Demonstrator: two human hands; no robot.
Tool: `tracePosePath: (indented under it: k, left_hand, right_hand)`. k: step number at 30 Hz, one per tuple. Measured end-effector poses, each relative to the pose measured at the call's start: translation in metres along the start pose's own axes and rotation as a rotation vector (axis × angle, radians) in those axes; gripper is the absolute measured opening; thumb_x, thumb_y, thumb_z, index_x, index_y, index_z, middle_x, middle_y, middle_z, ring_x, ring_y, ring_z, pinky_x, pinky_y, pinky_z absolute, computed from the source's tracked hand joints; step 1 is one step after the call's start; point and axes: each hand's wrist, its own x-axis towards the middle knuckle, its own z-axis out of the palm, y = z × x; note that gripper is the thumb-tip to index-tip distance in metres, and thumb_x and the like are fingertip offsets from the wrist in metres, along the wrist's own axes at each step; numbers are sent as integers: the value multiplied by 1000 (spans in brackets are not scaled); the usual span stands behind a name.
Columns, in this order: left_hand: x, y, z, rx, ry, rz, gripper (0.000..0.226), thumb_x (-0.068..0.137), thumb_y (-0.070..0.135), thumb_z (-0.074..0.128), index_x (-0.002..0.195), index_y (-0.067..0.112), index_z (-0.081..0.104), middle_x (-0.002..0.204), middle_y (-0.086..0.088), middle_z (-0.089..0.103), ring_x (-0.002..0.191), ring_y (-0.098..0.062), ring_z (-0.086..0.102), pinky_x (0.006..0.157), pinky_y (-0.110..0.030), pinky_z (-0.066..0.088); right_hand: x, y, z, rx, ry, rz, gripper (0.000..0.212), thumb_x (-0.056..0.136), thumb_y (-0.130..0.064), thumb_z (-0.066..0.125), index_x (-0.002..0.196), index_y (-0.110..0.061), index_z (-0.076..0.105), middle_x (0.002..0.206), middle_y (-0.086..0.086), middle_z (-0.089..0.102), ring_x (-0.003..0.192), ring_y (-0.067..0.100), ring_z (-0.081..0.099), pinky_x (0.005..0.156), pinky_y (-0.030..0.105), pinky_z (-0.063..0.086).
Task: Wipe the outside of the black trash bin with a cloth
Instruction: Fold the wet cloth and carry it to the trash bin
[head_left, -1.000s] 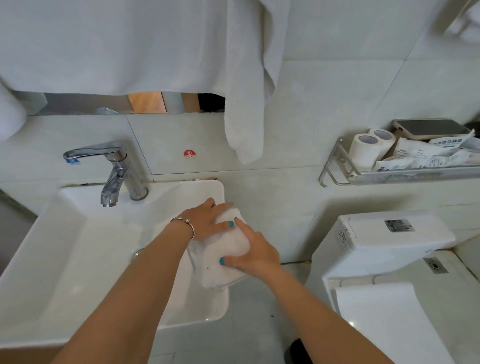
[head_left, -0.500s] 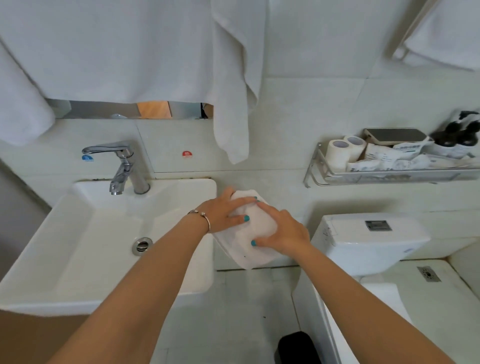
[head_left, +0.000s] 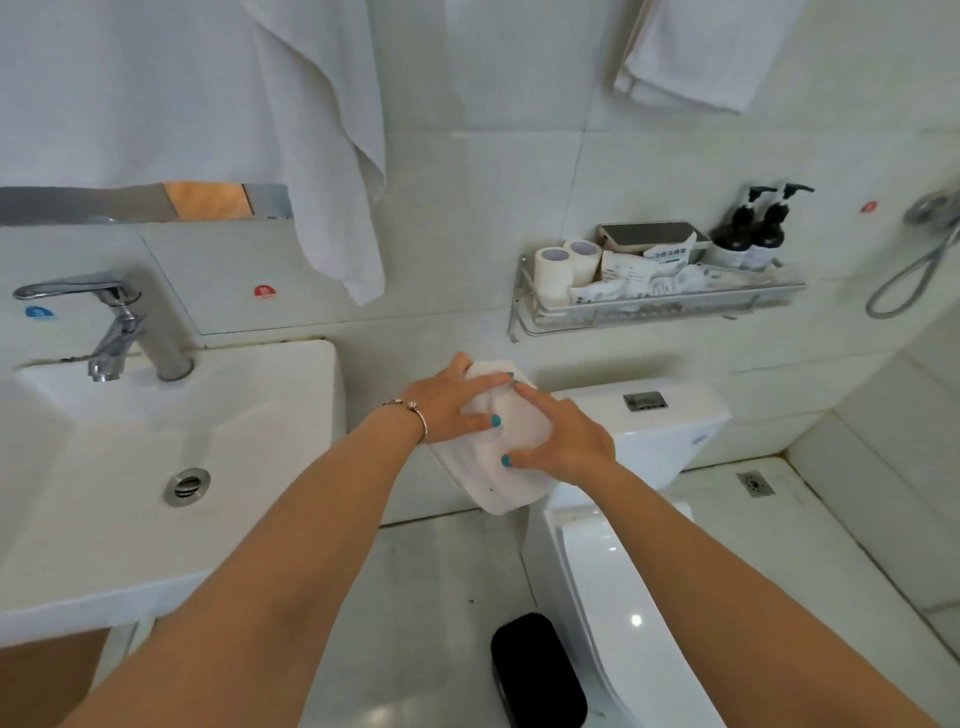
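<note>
A folded white cloth (head_left: 506, 467) is held in the air between the sink and the toilet. My left hand (head_left: 451, 402) grips its upper left side, thumb across the front. My right hand (head_left: 563, 441) grips its right side, fingers curled over it. The black trash bin (head_left: 537, 675) stands on the floor far below the hands, against the left side of the toilet bowl; only its top and upper front show at the bottom edge of the view.
A white sink (head_left: 291, 395) with a chrome tap (head_left: 111, 332) is on the left. The white toilet (head_left: 644, 519) stands right of the bin. A wall shelf (head_left: 654, 306) holds paper rolls and bottles. White towels (head_left: 311, 156) hang above. A floor drain (head_left: 753, 483) lies at right.
Both hands carried the cloth from over the sink basin to the right, past its edge. The view swung right and down, bringing the black bin and shower hose into sight.
</note>
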Motion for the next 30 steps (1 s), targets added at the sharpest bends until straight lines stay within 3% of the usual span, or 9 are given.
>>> tracePosePath:
  k: [10, 21, 27, 30]
  left_hand:
    - [40, 46, 14, 34, -44, 145, 56, 92, 55, 44, 143, 51, 22, 114, 4, 23, 86, -17, 40, 72, -31, 39]
    - [69, 55, 21, -19, -163, 373, 61, 90, 63, 40, 144, 53, 14, 137, 5, 19, 104, -21, 50, 84, -39, 48]
    - [56, 55, 24, 5, -259, 529, 64, 91, 59, 43, 146, 49, 13, 135, 2, 19, 94, -19, 49, 86, -37, 48]
    - [46, 57, 35, 28, -293, 610, 69, 88, 62, 46, 146, 48, 13, 129, 2, 22, 91, -18, 50, 83, -39, 50]
  right_hand:
    - [-19, 39, -12, 49, 51, 188, 96, 64, -62, 75, 139, -63, 15, 119, -3, 46, 110, 23, 56, 78, 32, 46]
    - [-38, 34, -1, 123, 203, 462, 94, 64, -64, 73, 138, -66, 14, 121, -5, 47, 108, 22, 56, 76, 31, 45]
    - [-68, 13, 27, 168, 270, 616, 94, 64, -63, 74, 138, -65, 15, 116, -5, 46, 96, 18, 53, 76, 31, 47]
    - [-85, 8, 44, 161, 277, 695, 96, 63, -64, 74, 139, -64, 14, 118, -4, 46, 102, 20, 57, 81, 36, 52]
